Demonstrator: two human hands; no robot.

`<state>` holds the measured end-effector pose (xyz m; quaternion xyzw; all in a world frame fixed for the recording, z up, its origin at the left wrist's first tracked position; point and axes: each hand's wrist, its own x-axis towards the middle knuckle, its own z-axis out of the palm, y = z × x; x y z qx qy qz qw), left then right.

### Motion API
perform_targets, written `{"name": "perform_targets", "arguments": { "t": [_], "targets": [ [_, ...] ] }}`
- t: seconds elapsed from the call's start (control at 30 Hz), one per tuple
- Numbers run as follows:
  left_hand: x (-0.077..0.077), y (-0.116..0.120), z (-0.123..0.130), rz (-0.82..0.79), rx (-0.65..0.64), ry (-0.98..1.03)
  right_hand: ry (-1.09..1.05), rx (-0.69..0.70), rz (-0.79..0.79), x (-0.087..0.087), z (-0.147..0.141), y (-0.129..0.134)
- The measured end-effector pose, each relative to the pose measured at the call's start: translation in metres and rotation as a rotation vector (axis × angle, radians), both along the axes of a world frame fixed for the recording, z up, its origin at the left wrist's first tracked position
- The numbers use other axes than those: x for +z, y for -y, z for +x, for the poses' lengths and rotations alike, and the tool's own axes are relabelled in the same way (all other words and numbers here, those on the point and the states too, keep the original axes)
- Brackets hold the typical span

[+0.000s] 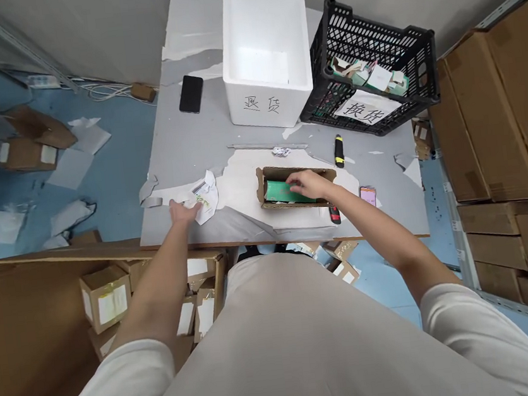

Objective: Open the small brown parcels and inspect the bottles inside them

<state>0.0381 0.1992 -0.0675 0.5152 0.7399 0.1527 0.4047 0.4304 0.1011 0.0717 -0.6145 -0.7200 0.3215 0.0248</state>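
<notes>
An open brown cardboard box (pixel 264 199) lies on the table in front of me, with a green box (pixel 277 190) inside it. From the right, my right hand (pixel 311 185) reaches into the cardboard box, its curled fingers on the green box. Farther left, a crumpled white printed paper (pixel 207 198) rests on the tabletop. Beside its left edge is my left hand (pixel 184 212), thumb and fingers apart, the thumb touching or very near the paper.
A white foam bin (pixel 257 100) and a black crate (pixel 381 118) holding papers and green boxes stand at the back. Around lie a black phone (pixel 191 94), a yellow-black cutter (pixel 339 151), a red-black cutter (pixel 335 215) and a lit phone (pixel 367 196). Cartons (pixel 108 298) sit below left.
</notes>
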Motion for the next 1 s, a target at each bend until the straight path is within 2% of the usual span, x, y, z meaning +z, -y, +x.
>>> {"name": "perform_targets", "arguments": {
  "t": [0.1, 0.13, 0.17, 0.23, 0.27, 0.33, 0.37, 0.4, 0.47, 0.57, 0.7, 0.87, 1.0],
  "targets": [
    [0.014, 0.001, 0.015, 0.117, 0.136, -0.192, 0.088, 0.193, -0.034, -0.020, -0.005, -0.006],
    [0.024, 0.006, 0.022, 0.204, 0.096, -0.208, 0.108, 0.258, -0.041, -0.026, -0.010, -0.011],
    [0.036, 0.014, 0.030, 0.311, -0.001, -0.196, 0.138, 0.314, -0.049, -0.032, -0.016, -0.016],
    [0.066, 0.037, 0.053, 0.598, -0.365, -0.115, 0.235, 0.390, -0.074, -0.042, -0.030, -0.026],
    [0.082, 0.050, 0.068, 0.692, -0.578, -0.068, 0.289, 0.411, -0.083, -0.046, -0.036, -0.029],
    [0.107, 0.077, 0.100, 0.761, -1.049, -0.012, 0.363, 0.430, -0.080, -0.056, -0.046, -0.033],
    [0.115, 0.087, 0.116, 0.758, -1.213, -0.028, 0.377, 0.431, -0.077, -0.061, -0.050, -0.034],
    [0.120, 0.096, 0.131, 0.749, -1.293, -0.074, 0.380, 0.424, -0.075, -0.065, -0.052, -0.034],
    [0.118, 0.106, 0.155, 0.726, -1.357, -0.196, 0.379, 0.381, -0.082, -0.073, -0.055, -0.033],
    [0.104, 0.111, 0.169, 0.716, -1.348, -0.349, 0.367, 0.277, -0.085, -0.077, -0.056, -0.034],
    [0.091, 0.112, 0.168, 0.736, -1.313, -0.404, 0.246, 0.229, -0.054, -0.069, -0.046, -0.032],
    [0.091, 0.112, 0.167, 0.717, -1.297, -0.386, 0.038, 0.145, -0.028, -0.061, -0.032, -0.023],
    [0.092, 0.111, 0.169, 0.657, -1.288, -0.365, 0.131, 0.044, -0.131, -0.067, -0.049, -0.026]
  ]
}}
